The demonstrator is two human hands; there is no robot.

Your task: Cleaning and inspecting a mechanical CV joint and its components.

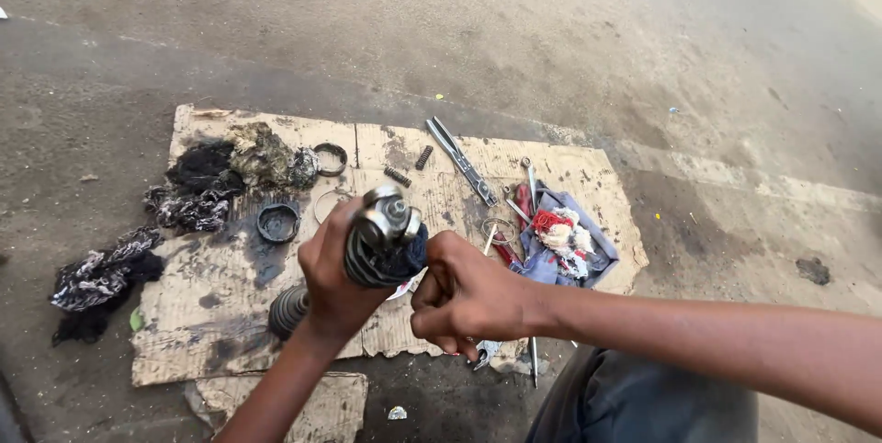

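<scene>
Head view: a person is sitting over a greasy brown cardboard sheet on the ground.
Left hand: it is gripping a ribbed black rubber boot with a shiny metal joint on top — holding it up above the cardboard.
Right hand: it is clenching into a fist right beside the boot; I cannot tell what is inside it.
Nearby: long silver pliers, a small black round cap and dirty dark rags are lying there.
Doing it well: I think keeping the boot steady and upright is helping — grease is making things slippery.
</scene>
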